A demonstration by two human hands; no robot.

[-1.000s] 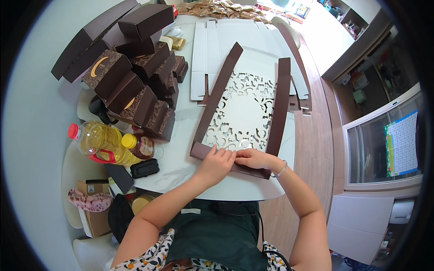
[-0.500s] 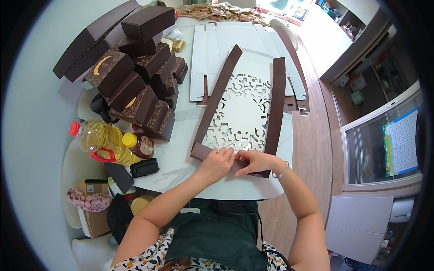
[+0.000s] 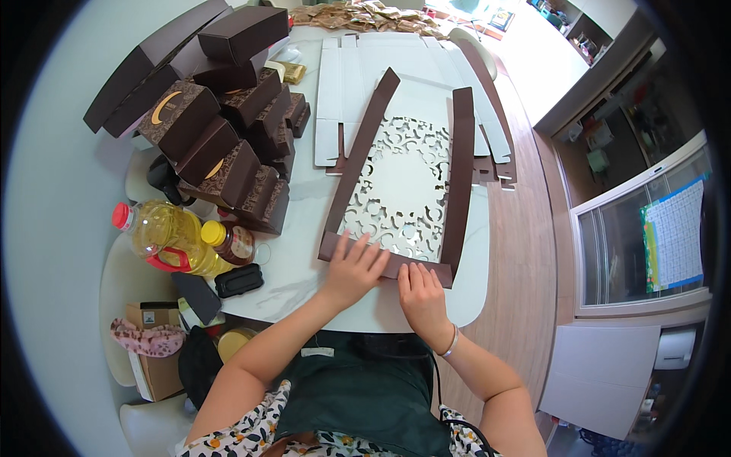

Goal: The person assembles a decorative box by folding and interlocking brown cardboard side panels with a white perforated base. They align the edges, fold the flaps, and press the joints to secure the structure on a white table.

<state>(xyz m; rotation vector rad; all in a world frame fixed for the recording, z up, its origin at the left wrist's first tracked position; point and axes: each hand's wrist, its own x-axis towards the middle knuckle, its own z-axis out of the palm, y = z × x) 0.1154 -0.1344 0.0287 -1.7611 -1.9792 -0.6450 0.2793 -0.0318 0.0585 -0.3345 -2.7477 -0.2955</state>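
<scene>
A brown cardboard box lid (image 3: 400,179) lies before me, white inside, with a lacy cut-out pattern in its panel. Its long left and right walls stand up, and its near wall is folded up too. The far end shows no raised wall. My left hand (image 3: 353,264) rests on the left half of the near wall, fingers spread over its top edge. On the right half, my right hand (image 3: 424,298) lies with fingers stretched out and side by side against that wall. A bracelet circles my right wrist.
Flat white cardboard blanks (image 3: 415,57) lie beyond the lid. Dark brown boxes (image 3: 217,137) are stacked on the left. Nearer stand an oil bottle (image 3: 171,240), a yellow-capped jar (image 3: 228,241) and a black case (image 3: 239,280). Brown packets (image 3: 358,19) cover the far end.
My hands were together at the middle of the near wall, fingers pinching. They have since moved apart and flattened along it, the right hand turning to point forward.
</scene>
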